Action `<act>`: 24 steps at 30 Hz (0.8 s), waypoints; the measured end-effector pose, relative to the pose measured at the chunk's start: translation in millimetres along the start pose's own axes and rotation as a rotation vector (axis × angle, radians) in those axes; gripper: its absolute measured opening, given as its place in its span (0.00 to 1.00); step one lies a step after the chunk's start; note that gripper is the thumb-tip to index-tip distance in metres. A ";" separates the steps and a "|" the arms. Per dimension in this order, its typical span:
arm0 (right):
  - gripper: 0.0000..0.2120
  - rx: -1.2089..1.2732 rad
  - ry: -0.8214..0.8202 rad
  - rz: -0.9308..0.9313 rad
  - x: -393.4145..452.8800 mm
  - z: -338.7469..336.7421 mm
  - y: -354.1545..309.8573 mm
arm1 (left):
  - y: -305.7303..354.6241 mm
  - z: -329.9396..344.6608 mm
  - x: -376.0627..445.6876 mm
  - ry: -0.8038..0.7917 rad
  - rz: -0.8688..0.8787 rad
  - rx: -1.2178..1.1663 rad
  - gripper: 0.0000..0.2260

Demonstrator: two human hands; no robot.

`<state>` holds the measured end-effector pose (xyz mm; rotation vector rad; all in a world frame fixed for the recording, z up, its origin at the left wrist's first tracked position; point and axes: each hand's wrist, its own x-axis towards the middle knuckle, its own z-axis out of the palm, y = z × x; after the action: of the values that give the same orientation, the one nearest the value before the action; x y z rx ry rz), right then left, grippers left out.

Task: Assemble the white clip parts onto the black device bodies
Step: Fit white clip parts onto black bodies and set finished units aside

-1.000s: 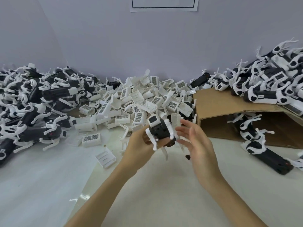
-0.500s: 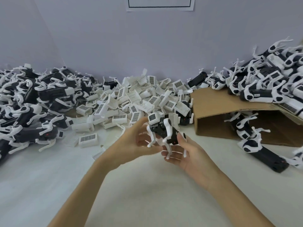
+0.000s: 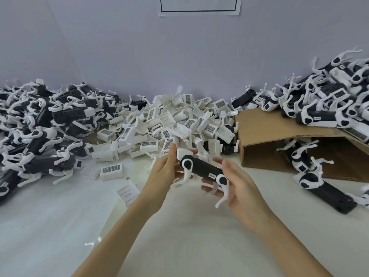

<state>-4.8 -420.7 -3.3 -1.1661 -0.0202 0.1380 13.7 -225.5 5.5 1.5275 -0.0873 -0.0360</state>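
Nearest to me, both forearms reached in over the white bench (image 3: 189, 246). My left hand (image 3: 161, 172) and right hand (image 3: 239, 186) held one black device body (image 3: 203, 168) between them, lifted off the bench and tilted down toward the right. The left fingers were curled round its upper end, where a white clip part (image 3: 182, 152) capped it; the right fingers cupped its lower end from beneath, thumb over the top (how tightly, I could not tell). White legs hung from the round joints at both ends.

Just beyond the hands lay the heap of loose white clips (image 3: 175, 120), many showing dark gridded faces, with a few strays on the bench to the left. Right of that stood a brown cardboard box (image 3: 265, 126) on its side, a couple of black-and-white devices inside its mouth and one lying in front of it (image 3: 327, 190). Farther off, a left pile of devices (image 3: 44, 124) and a right pile (image 3: 329, 96) banked against the pale wall, where a paper sheet (image 3: 199, 9) hung.
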 end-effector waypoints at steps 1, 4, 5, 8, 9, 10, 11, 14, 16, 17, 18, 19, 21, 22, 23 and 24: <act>0.22 -0.045 0.025 -0.040 -0.2 0.4 1.4 | -1.0 2.2 2.5 0.039 -0.037 0.015 0.33; 0.18 -0.204 0.075 -0.184 -2.3 5.0 5.1 | -1.3 4.1 8.7 0.099 -0.102 -0.047 0.31; 0.16 -0.280 0.084 -0.265 -4.0 5.7 5.9 | 0.5 3.8 9.2 0.098 -0.111 -0.085 0.31; 0.16 -0.480 -0.018 -0.523 -8.3 6.4 11.5 | -0.7 4.3 3.4 0.060 -0.016 -0.142 0.37; 0.17 -0.541 -0.076 -0.576 -10.0 7.2 15.2 | -1.5 6.4 0.7 0.095 0.033 -0.189 0.37; 0.19 -0.610 -0.127 -0.616 -11.8 8.5 19.0 | -2.0 7.0 -3.7 0.156 0.090 -0.229 0.36; 0.21 -0.692 -0.165 -0.652 -13.2 10.0 22.2 | -1.4 8.9 -4.1 0.229 0.138 -0.258 0.34; 0.34 -0.934 -0.215 -0.733 -14.4 15.4 26.9 | -0.6 3.8 -3.1 0.345 0.200 -0.364 0.32; 0.36 -1.019 -0.193 -0.777 -12.9 18.1 27.4 | 1.4 -1.3 -1.1 0.359 0.197 -0.402 0.32; 0.35 -1.025 -0.168 -0.784 -12.2 18.1 27.9 | 2.8 -2.9 -0.7 0.336 0.195 -0.403 0.33; 0.34 -1.007 -0.144 -0.765 -12.1 18.0 28.3 | 3.5 -3.5 0.1 0.307 0.198 -0.394 0.35; 0.33 -0.969 -0.125 -0.727 -11.9 17.4 28.2 | 3.0 -3.8 0.5 0.281 0.209 -0.376 0.36; 0.31 -0.883 -0.085 -0.640 -10.4 14.4 27.1 | 0.6 -4.0 2.1 0.245 0.262 -0.249 0.35; 0.30 -0.842 -0.062 -0.597 -10.1 13.3 25.7 | 0.2 -4.2 2.3 0.235 0.297 -0.132 0.31; 0.29 -0.800 -0.047 -0.557 -9.9 12.6 24.0 | 0.4 -3.9 2.0 0.234 0.324 -0.014 0.26; 0.30 -0.756 -0.051 -0.515 -9.3 12.2 22.4 | -0.3 -3.7 2.5 0.253 0.318 0.058 0.22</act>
<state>-17.3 -401.9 -18.5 -1.8688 -0.4461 -0.3262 16.5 -222.0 5.1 1.5482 -0.1292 0.4151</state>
